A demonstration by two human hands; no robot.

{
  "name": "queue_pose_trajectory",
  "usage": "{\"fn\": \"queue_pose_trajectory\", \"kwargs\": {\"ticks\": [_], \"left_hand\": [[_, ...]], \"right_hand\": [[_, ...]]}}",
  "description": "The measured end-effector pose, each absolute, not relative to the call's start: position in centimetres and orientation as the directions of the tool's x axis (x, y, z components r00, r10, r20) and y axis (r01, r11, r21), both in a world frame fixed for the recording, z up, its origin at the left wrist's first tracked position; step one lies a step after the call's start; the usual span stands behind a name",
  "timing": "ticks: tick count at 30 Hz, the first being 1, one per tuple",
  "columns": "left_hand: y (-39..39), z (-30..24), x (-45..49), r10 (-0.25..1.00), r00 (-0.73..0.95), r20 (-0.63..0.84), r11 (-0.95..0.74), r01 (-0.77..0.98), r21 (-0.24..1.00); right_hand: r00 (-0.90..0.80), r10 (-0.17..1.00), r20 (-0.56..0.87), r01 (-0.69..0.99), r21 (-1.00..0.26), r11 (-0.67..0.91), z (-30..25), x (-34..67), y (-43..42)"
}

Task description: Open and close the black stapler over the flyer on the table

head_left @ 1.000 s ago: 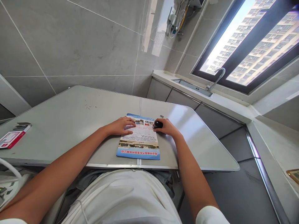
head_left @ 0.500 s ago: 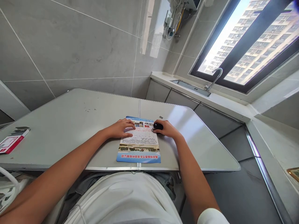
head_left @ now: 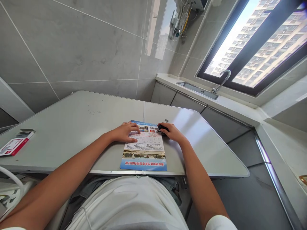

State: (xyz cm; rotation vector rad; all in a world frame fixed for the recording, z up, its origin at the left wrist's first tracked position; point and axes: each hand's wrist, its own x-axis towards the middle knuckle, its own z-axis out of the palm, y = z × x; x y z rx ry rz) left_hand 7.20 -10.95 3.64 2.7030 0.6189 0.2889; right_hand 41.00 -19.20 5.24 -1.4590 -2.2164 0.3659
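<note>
A printed leaflet [head_left: 144, 147] with blue ends, small photos and red lettering lies upside down to me near the table's front edge. My left hand [head_left: 124, 132] rests on its left side, fingers spread and pressing the paper. At the upper right edge of the sheet, my right hand [head_left: 173, 132] is closed around a small black stapler [head_left: 163, 127]. The stapler's front end sits over the paper's edge; its lower part is mostly hidden by my fingers. Just beyond it lies a small grey strip [head_left: 166, 120], perhaps staples.
The pale folding table [head_left: 112, 108] has a seam down its middle. A red and white box [head_left: 16, 143] with dark pieces on it lies at the far left. Behind stand a counter with a sink [head_left: 198, 90], a tap [head_left: 224, 80] and a window.
The stapler has tipped from showing a rounded end to lying flatter at the paper's edge. My left hand keeps its place on the leaflet. The view has shifted slightly.
</note>
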Motion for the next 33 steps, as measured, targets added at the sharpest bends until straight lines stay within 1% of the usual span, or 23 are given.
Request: {"fn": "queue_pose_trajectory", "kwargs": {"ticks": [10,21,33], "left_hand": [[-11.08,3.75,7.25,0.465,0.878,0.115,-0.835,0.391,0.388],[-10.97,3.60,7.17,0.453,0.883,0.117,-0.839,0.379,0.390],[-11.13,3.84,7.37,0.457,0.883,0.104,-0.837,0.388,0.385]], "right_hand": [[-0.348,0.904,0.250,0.787,-0.447,0.426,4.75,40.81,-18.99],[-0.336,0.910,0.243,0.810,-0.418,0.411,4.80,40.42,-19.15],[-0.331,0.921,0.204,0.855,-0.347,0.385,4.83,40.03,-19.02]]}}
